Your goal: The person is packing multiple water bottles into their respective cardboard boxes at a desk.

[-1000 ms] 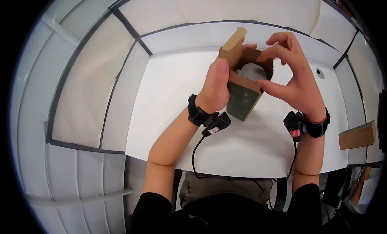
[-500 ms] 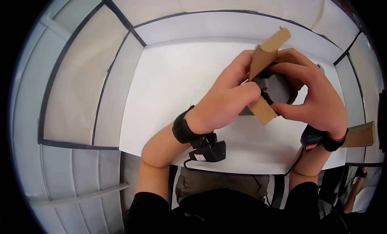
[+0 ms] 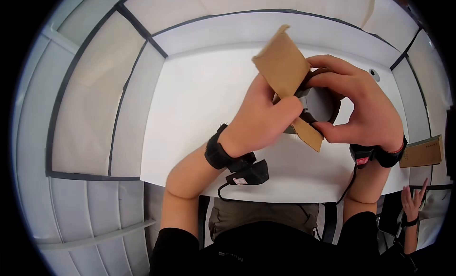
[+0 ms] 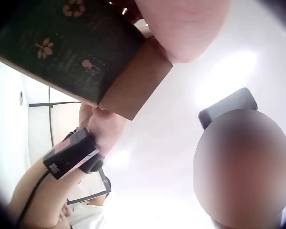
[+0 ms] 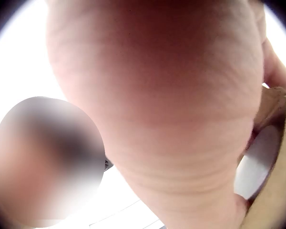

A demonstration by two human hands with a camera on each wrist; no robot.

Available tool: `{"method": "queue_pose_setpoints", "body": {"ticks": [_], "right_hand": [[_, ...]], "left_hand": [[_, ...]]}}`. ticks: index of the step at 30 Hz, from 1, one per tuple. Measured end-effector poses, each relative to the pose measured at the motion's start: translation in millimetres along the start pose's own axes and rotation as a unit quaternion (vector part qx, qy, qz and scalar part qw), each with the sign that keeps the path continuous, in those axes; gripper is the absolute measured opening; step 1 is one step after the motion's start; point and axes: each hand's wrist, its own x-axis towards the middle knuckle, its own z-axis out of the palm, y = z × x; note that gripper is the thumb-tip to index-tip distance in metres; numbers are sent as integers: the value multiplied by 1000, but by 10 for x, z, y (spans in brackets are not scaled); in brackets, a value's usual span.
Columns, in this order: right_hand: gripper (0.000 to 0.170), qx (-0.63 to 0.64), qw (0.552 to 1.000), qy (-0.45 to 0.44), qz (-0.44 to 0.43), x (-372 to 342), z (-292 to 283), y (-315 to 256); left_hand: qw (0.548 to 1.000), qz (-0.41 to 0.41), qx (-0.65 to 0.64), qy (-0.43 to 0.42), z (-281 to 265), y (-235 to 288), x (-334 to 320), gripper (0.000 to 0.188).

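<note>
Gripping open box with fingers; grey object inside.

Carton: cardboard, printed face matt to my eye. Upper flap: bare board, dull, rough-edged. Contents: smooth, low sheen; plastic or other, I cannot tell. Tabletop: smooth. Left camera housing: I read black plastic. Left sleeve: matt cloth. Trousers: creased cloth, matt.

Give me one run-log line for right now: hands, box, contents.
left hand: grips box | right hand: curled at box top, hold unclear | flaps: open | pale round item: inside box
</note>
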Motion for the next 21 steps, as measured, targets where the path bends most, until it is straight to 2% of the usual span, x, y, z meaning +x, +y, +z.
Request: {"method": "queue_pose_setpoints", "body": {"ticks": [1, 4, 10, 13, 14, 17, 18, 21], "right_hand": [[52, -10, 1000, -2, -6, 6, 13, 15], [52, -4, 1000, 13, -28, 46, 49, 23], [54, 26, 1000, -4, -2, 117, 51, -25], [54, 34, 999, 8, -17, 110, 49, 63], [53, 44, 999, 19, -14, 106, 57, 93], [55, 48, 998, 24, 22, 104, 27, 69], [56, 49, 998, 14, 44, 97, 24, 83], [53, 104, 992, 58, 30, 113, 89, 166]], "left_hand": [[1000, -9, 25, -10, -27, 49, 8, 49], [998, 35, -45, 24, 34, 20, 1, 49], [997, 18, -72, 12, -48, 72, -11, 53], [995, 96, 21, -5, -87, -53, 17, 63], [992, 124, -2, -21, -55, -87, 48, 79], [944, 288, 87, -135, -168, -235, 189, 91], [947, 275, 100, -130, -172, -224, 192, 96], [926, 296, 219, -89, -251, -289, 214, 96]]}}
